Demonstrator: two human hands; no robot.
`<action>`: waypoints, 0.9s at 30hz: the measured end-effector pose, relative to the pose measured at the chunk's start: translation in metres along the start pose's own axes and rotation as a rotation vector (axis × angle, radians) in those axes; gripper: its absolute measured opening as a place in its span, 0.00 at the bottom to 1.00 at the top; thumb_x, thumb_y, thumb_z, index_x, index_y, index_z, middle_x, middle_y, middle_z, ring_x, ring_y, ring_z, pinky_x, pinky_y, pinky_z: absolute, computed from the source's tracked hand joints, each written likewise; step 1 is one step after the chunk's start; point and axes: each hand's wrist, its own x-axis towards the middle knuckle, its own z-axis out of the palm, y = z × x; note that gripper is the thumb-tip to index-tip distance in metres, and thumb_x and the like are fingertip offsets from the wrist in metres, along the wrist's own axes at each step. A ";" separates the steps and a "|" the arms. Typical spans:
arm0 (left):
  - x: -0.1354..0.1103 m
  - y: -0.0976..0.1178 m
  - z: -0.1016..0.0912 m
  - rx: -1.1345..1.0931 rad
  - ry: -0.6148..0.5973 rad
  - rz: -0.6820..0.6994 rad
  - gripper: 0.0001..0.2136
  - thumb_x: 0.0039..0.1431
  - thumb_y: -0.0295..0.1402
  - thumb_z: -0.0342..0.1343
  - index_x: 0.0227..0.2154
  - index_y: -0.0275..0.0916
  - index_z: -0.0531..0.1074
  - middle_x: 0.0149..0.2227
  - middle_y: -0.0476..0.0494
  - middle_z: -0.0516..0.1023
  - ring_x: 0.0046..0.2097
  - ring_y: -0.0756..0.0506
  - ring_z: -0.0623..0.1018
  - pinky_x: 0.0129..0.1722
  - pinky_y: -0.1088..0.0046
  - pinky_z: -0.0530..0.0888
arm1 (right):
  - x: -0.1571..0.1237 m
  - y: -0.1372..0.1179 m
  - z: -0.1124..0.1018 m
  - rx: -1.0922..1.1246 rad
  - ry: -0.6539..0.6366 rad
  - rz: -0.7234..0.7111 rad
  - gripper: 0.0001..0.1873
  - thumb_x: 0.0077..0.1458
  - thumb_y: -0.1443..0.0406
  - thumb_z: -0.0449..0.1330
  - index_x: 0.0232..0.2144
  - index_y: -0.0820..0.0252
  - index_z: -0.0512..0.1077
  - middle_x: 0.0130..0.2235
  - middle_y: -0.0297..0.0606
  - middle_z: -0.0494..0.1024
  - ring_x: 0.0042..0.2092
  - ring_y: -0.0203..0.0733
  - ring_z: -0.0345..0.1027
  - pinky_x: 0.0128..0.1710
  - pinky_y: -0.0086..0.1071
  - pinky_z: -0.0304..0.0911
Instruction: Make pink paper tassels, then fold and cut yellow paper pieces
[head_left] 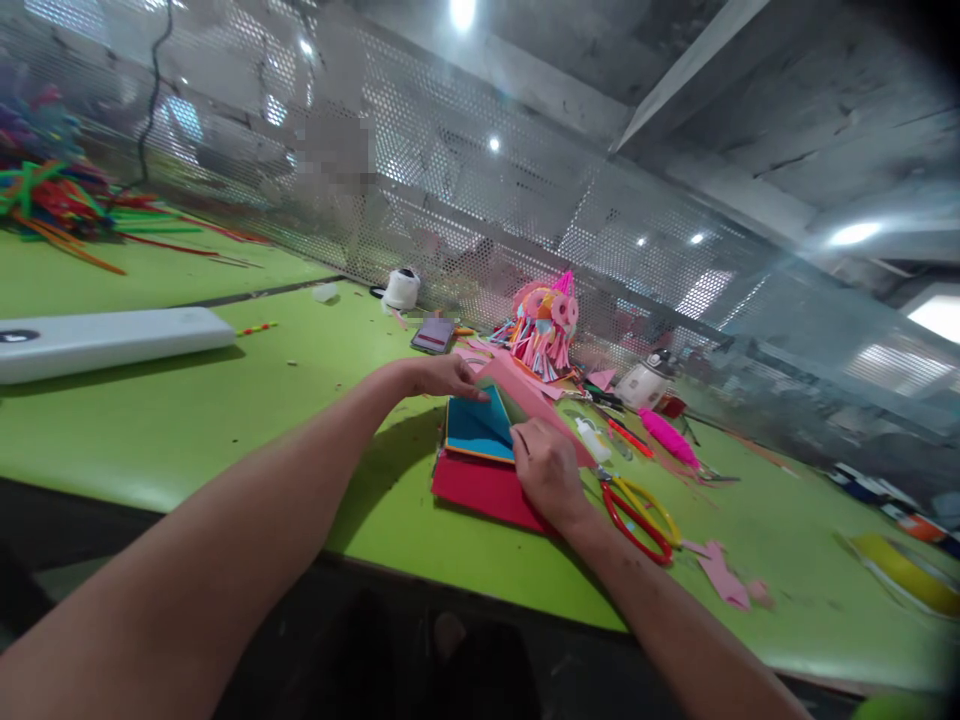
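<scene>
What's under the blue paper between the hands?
An orange edge and a red sheet show along the near side of the blue paper. Anything under its middle is covered; the right hand hides part of the red sheet.

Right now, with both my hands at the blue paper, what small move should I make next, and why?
I'd probably ease the raised part of the blue paper a little higher with your left hand while your right hand steadies its right edge. That part seems to stand up between your hands, with more blue showing below it.
</scene>
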 end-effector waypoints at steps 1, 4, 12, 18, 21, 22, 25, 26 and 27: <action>0.001 -0.003 0.001 -0.006 0.008 0.001 0.22 0.41 0.50 0.65 0.14 0.35 0.67 0.17 0.54 0.58 0.23 0.53 0.57 0.23 0.75 0.55 | 0.000 0.000 0.000 0.004 0.006 0.006 0.15 0.64 0.69 0.51 0.26 0.61 0.71 0.29 0.40 0.74 0.33 0.42 0.67 0.36 0.33 0.59; 0.004 -0.007 0.003 -0.029 0.046 -0.013 0.21 0.42 0.50 0.64 0.15 0.34 0.70 0.17 0.54 0.60 0.24 0.53 0.58 0.23 0.75 0.57 | 0.000 0.000 0.000 0.037 0.046 0.030 0.10 0.64 0.69 0.52 0.34 0.63 0.73 0.32 0.42 0.75 0.36 0.44 0.69 0.37 0.34 0.62; 0.000 -0.004 0.003 -0.080 0.005 -0.069 0.23 0.41 0.54 0.63 0.15 0.36 0.66 0.18 0.52 0.60 0.25 0.52 0.58 0.26 0.73 0.57 | -0.002 0.001 0.000 0.109 0.058 0.021 0.15 0.63 0.68 0.52 0.49 0.63 0.71 0.40 0.46 0.76 0.42 0.47 0.71 0.42 0.38 0.67; -0.005 0.002 0.000 0.001 -0.076 -0.023 0.25 0.52 0.56 0.53 0.16 0.39 0.60 0.20 0.51 0.55 0.25 0.50 0.55 0.26 0.72 0.56 | -0.002 0.003 0.002 0.125 0.066 0.025 0.15 0.63 0.69 0.52 0.50 0.62 0.72 0.41 0.46 0.77 0.44 0.47 0.72 0.44 0.38 0.68; -0.006 0.003 -0.002 0.073 -0.075 -0.029 0.24 0.55 0.54 0.51 0.17 0.39 0.61 0.21 0.50 0.58 0.26 0.49 0.57 0.28 0.72 0.58 | -0.002 0.003 0.002 0.135 0.071 0.024 0.16 0.63 0.70 0.52 0.50 0.64 0.72 0.41 0.47 0.78 0.44 0.46 0.72 0.44 0.37 0.67; -0.006 0.003 -0.003 0.089 -0.069 -0.029 0.23 0.56 0.53 0.51 0.18 0.39 0.61 0.21 0.50 0.59 0.26 0.49 0.58 0.28 0.72 0.58 | -0.002 0.003 0.001 0.140 0.075 0.023 0.16 0.63 0.70 0.52 0.51 0.64 0.72 0.41 0.47 0.78 0.43 0.46 0.72 0.44 0.37 0.68; -0.005 0.002 -0.004 0.096 -0.060 -0.028 0.23 0.56 0.52 0.52 0.17 0.39 0.62 0.21 0.49 0.61 0.26 0.49 0.59 0.28 0.72 0.58 | -0.002 0.003 0.000 0.144 0.069 0.013 0.17 0.63 0.71 0.52 0.51 0.64 0.72 0.40 0.46 0.78 0.42 0.46 0.73 0.43 0.36 0.68; -0.004 0.002 -0.004 0.080 -0.058 -0.029 0.23 0.55 0.52 0.53 0.17 0.39 0.62 0.21 0.49 0.61 0.26 0.49 0.59 0.28 0.72 0.58 | -0.002 0.003 0.000 0.138 0.063 0.012 0.17 0.62 0.71 0.52 0.52 0.64 0.72 0.40 0.46 0.78 0.42 0.46 0.73 0.43 0.36 0.68; -0.004 0.001 -0.004 0.055 -0.056 -0.030 0.23 0.54 0.52 0.54 0.17 0.39 0.62 0.21 0.49 0.60 0.26 0.49 0.58 0.27 0.71 0.58 | -0.002 0.003 0.000 0.131 0.058 0.012 0.17 0.62 0.71 0.52 0.52 0.64 0.72 0.40 0.46 0.78 0.41 0.46 0.73 0.42 0.36 0.68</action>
